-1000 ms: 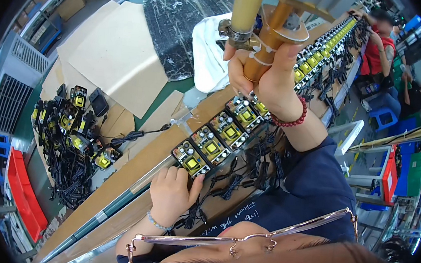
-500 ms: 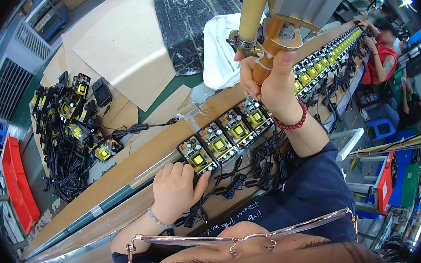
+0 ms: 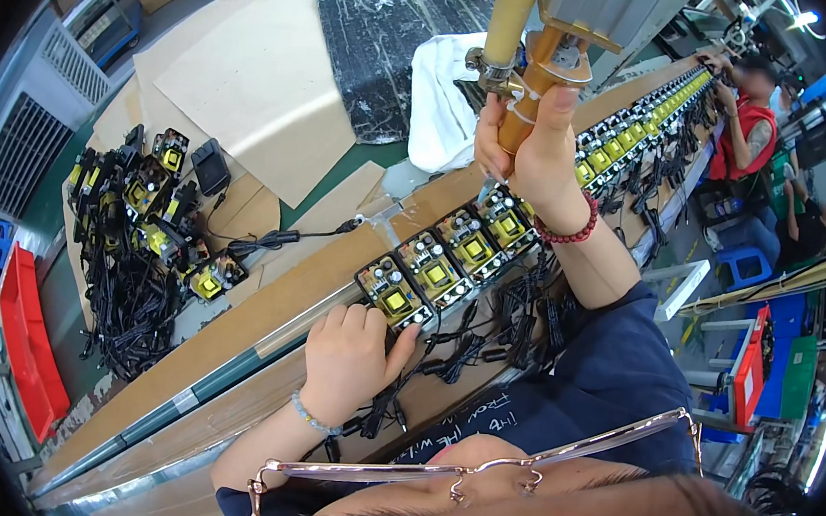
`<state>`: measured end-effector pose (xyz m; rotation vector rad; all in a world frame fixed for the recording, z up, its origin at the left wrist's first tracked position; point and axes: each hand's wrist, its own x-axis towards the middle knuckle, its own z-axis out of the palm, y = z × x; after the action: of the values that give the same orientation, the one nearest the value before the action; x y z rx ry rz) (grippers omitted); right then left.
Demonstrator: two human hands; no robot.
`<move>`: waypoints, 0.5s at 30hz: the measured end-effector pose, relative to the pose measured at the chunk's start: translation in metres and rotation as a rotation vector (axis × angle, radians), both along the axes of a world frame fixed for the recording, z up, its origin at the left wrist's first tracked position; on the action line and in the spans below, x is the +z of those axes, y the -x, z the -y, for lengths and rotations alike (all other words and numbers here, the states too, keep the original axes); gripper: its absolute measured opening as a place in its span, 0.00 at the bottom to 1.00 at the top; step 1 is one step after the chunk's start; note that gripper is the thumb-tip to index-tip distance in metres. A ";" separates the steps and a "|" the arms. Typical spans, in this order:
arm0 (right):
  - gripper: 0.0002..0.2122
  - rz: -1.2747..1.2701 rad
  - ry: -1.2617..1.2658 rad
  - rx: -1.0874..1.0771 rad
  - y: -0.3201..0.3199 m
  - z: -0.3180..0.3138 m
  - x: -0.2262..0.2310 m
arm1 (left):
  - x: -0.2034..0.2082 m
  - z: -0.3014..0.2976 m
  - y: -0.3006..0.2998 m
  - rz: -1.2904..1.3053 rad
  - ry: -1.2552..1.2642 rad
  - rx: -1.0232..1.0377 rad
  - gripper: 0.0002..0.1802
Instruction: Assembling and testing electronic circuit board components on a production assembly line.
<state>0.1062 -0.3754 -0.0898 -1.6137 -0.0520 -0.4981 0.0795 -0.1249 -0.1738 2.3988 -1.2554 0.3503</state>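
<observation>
My right hand [image 3: 536, 161] is wrapped round an amber glue gun [image 3: 531, 91] hanging from above. Its thin nozzle tip points down beside the fourth circuit board [image 3: 507, 225] in the near row. At the near end of that row, my left hand [image 3: 350, 361] grips the edge of the end circuit board [image 3: 394, 301], with curled fingers on its left side and the thumb at its lower corner. The boards carry yellow transformers and stand side by side along a long rail. Black cables [image 3: 524, 332] trail from them on my side. My palms hide part of the grip.
On the left lies a heap of boards with black cables [image 3: 128, 312]. Cardboard sheets [image 3: 251, 87], a black-wrapped bundle [image 3: 392, 50] and a white cloth [image 3: 443, 103] lie beyond the rail. A red tray [image 3: 27, 342] stands far left. A co-worker in red [image 3: 753, 135] sits at the far right end.
The view has shifted slightly. My right hand and the glue gun have moved a little left relative to the boards, and the nozzle tip now shows. My left hand stays at the end board.
</observation>
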 end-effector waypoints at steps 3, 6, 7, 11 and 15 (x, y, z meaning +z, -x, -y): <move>0.38 0.011 -0.034 0.007 0.000 0.000 -0.001 | 0.000 -0.001 0.000 -0.001 0.005 0.003 0.18; 0.38 0.017 -0.068 0.016 0.000 0.001 -0.004 | -0.001 -0.001 0.001 -0.004 0.010 0.008 0.18; 0.37 0.020 -0.067 0.002 -0.001 0.002 -0.005 | -0.001 -0.001 0.001 -0.003 0.013 0.007 0.18; 0.37 0.021 -0.063 -0.034 -0.002 0.005 -0.005 | -0.002 -0.001 0.001 -0.006 0.021 0.010 0.19; 0.37 0.042 -0.023 -0.052 -0.005 0.007 -0.004 | 0.000 -0.001 0.000 0.000 0.032 0.008 0.19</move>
<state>0.1108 -0.3827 -0.0938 -1.5858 -0.0357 -0.5715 0.0793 -0.1238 -0.1739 2.3782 -1.2313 0.3705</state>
